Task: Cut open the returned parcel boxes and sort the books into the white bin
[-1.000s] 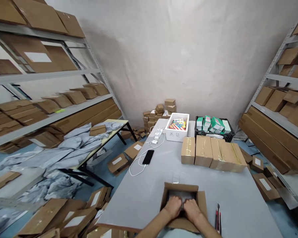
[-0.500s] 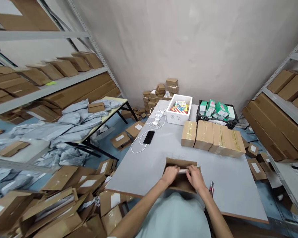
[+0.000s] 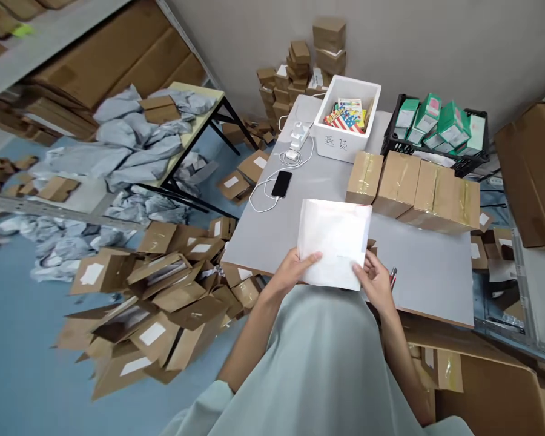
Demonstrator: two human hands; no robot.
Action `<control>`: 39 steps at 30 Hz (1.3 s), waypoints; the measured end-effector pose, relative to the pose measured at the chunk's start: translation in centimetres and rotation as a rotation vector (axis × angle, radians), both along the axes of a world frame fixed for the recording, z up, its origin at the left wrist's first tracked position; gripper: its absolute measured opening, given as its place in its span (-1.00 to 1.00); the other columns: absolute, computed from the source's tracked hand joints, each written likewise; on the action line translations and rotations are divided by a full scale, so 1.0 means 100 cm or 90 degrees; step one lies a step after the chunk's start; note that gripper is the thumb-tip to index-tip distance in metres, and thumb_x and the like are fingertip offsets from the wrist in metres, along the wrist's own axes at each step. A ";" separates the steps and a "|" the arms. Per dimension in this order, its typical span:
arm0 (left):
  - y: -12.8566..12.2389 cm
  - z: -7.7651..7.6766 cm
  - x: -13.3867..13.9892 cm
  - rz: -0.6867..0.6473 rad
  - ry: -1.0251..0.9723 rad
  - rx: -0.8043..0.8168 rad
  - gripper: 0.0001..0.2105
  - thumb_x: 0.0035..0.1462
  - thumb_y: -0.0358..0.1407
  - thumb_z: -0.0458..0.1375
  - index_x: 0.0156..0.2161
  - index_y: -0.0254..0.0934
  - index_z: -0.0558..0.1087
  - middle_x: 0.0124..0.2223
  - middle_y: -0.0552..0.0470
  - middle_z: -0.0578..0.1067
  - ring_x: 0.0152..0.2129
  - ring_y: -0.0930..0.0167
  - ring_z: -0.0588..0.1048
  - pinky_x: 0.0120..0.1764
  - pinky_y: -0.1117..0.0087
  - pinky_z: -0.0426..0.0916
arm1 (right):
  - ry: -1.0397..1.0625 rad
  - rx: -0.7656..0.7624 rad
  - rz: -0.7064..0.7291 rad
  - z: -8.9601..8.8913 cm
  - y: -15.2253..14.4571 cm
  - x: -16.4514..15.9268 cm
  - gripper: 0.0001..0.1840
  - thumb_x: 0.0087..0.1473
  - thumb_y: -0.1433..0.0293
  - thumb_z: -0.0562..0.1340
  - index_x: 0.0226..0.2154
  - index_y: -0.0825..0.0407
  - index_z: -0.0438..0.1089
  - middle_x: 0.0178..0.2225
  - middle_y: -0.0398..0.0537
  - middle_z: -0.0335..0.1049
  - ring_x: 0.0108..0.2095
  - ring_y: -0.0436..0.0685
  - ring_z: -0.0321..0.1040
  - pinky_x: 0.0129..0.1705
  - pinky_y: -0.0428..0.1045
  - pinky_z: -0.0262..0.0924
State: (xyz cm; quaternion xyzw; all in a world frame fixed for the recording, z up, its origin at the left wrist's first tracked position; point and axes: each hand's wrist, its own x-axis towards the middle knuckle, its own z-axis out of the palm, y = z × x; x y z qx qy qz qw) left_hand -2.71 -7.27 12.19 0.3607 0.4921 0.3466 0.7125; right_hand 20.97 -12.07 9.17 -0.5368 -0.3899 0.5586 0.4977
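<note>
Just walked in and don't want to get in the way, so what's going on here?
A person holds a flat white packet with both hands, the left hand at its left edge, the right hand at its lower right. On the grey table ahead, a black phone lies left of a row of taped cartons.
</note>
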 end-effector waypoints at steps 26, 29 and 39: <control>-0.034 -0.016 -0.113 0.042 0.017 -0.018 -0.21 0.20 0.45 0.23 0.01 -0.32 0.69 -0.04 -0.18 0.73 0.01 0.10 0.65 0.08 0.21 0.53 | -0.202 -0.033 -0.027 0.008 -0.011 -0.129 -0.13 0.31 -0.11 0.38 0.46 -0.03 0.29 0.45 0.23 0.35 0.40 0.36 0.38 0.47 0.31 0.26; -0.029 -0.009 -0.130 -0.011 0.020 0.019 -0.21 0.27 0.43 0.17 0.04 -0.33 0.69 -0.05 -0.16 0.73 -0.07 0.11 0.66 -0.03 0.23 0.55 | -0.281 -0.006 0.031 0.008 -0.011 -0.154 -0.04 0.23 -0.13 0.44 0.49 -0.06 0.28 0.54 0.20 0.19 0.55 0.38 0.14 0.60 0.35 0.00; -0.017 0.005 -0.153 -0.082 0.019 0.102 -0.24 0.29 0.40 0.17 0.10 -0.27 0.69 -0.01 -0.17 0.73 0.08 0.05 0.63 0.30 0.12 0.44 | -0.055 -0.092 0.082 0.020 -0.002 -0.198 -0.36 0.20 -0.08 0.44 0.15 -0.03 0.57 0.17 0.04 0.64 0.22 0.37 0.55 0.34 0.22 0.39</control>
